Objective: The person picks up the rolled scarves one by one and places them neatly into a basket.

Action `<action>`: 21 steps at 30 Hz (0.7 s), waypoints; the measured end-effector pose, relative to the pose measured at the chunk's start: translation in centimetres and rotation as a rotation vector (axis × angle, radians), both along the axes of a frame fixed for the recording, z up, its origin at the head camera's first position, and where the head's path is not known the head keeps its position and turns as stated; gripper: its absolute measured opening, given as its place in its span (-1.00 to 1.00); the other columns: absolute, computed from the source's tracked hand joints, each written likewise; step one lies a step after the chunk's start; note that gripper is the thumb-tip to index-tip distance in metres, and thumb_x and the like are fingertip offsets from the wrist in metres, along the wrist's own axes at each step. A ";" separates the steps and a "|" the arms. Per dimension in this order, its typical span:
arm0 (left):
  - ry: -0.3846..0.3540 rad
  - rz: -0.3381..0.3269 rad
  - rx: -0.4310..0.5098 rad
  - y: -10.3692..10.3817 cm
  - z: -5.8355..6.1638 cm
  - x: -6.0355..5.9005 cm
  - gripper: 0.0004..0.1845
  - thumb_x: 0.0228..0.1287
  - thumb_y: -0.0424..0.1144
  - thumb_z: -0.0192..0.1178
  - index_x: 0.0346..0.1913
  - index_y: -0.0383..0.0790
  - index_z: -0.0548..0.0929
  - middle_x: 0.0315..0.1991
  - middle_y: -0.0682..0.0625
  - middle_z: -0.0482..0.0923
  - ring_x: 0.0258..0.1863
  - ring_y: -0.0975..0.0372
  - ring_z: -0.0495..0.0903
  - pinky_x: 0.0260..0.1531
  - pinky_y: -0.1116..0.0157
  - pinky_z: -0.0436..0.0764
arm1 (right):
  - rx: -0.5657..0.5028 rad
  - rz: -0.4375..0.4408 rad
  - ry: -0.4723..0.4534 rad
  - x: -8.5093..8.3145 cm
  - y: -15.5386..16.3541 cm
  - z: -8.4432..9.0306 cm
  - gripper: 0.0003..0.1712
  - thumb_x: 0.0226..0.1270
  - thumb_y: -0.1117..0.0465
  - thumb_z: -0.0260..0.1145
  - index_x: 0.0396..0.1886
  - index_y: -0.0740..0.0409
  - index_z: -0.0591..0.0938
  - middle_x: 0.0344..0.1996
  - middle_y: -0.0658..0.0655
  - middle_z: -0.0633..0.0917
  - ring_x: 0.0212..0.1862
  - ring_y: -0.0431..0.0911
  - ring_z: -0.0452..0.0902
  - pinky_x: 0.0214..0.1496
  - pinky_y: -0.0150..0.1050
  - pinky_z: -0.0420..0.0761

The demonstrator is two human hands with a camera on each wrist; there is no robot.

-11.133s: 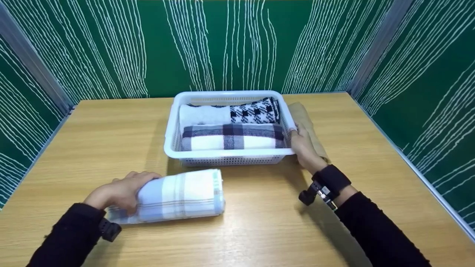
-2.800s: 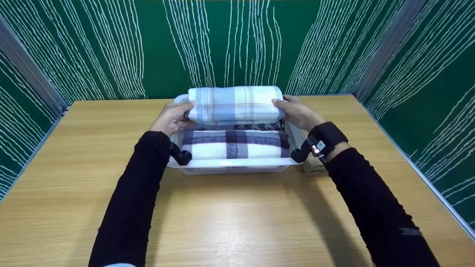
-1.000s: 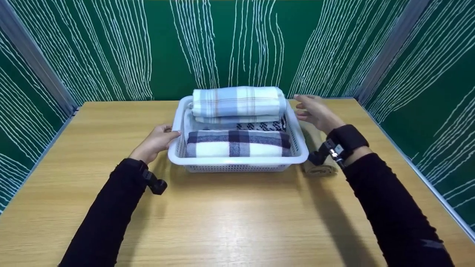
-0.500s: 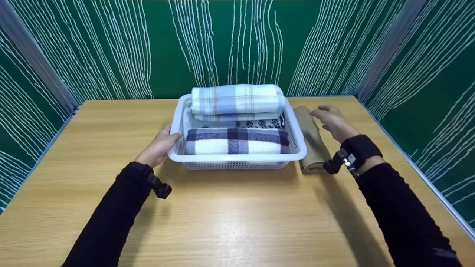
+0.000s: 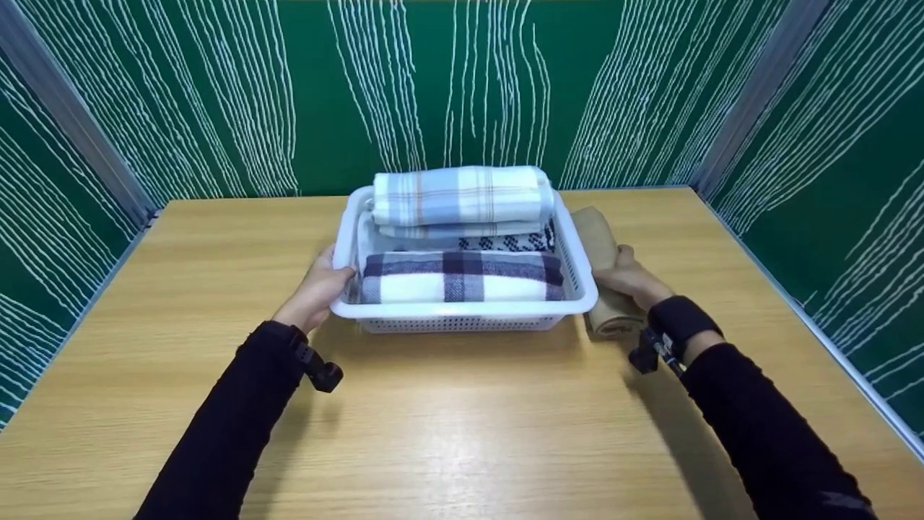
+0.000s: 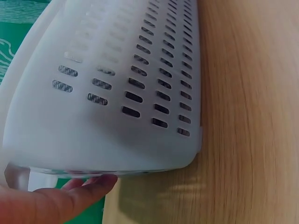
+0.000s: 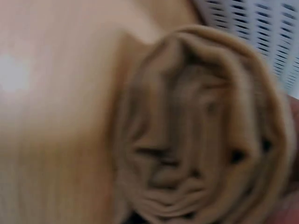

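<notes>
Right hand (image 5: 629, 278) curls its fingers round the soft, light tan rolled towel (image 5: 603, 271) mid-length, at 3 o'clock of the basket (image 5: 462, 312), whose rim the left hand (image 5: 317, 289) grips.

A staged recording booth, not a lived-in room: green panels (image 5: 447, 87) streaked with white lines wall the wooden bench (image 5: 462, 419) on three sides, joined by bare metal corner posts (image 5: 751, 94).

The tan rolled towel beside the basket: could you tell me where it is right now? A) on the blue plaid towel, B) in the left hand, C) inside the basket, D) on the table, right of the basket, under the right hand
D: the tan rolled towel lies on the table against the right side of the basket, with the right hand closed over it.
</notes>
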State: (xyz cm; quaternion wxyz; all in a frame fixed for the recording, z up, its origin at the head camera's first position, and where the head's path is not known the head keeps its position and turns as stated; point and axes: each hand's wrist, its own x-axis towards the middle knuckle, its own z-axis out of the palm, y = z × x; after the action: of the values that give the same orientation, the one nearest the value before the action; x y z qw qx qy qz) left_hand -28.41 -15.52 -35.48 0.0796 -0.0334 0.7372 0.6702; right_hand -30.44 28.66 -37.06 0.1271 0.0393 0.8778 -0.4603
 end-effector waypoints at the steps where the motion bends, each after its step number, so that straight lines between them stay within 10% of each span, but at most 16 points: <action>1: 0.004 0.004 -0.005 0.0 -0.1 0.0 -0.37 0.37 -0.57 -0.27 0.47 -0.38 -0.11 0.42 -0.31 0.01 0.37 -0.06 0.06 0.34 0.05 0.12 | 0.013 0.007 0.034 0.1 -0.1 -0.3 0.21 0.22 0.05 0.28 0.38 0.50 -0.39 0.30 0.62 0.07 0.29 0.28 0.10 0.36 0.00 0.13; 21: 0.035 0.029 -0.033 0.4 -0.2 0.1 -0.33 0.29 -0.62 -0.29 0.46 -0.42 -0.14 0.41 -0.32 0.01 0.36 -0.06 0.09 0.32 0.03 0.16 | 0.003 0.058 0.133 2.3 0.2 -1.3 0.27 0.12 0.02 0.39 0.42 0.43 -0.32 0.24 0.60 0.21 0.23 0.29 0.22 0.31 0.07 0.20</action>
State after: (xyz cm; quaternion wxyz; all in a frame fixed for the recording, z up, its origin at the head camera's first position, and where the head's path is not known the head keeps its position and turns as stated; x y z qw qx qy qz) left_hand -28.27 -15.17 -35.71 0.0565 -0.0335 0.7488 0.6596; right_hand -28.11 28.86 -38.39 0.0817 -0.0164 0.8857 -0.4567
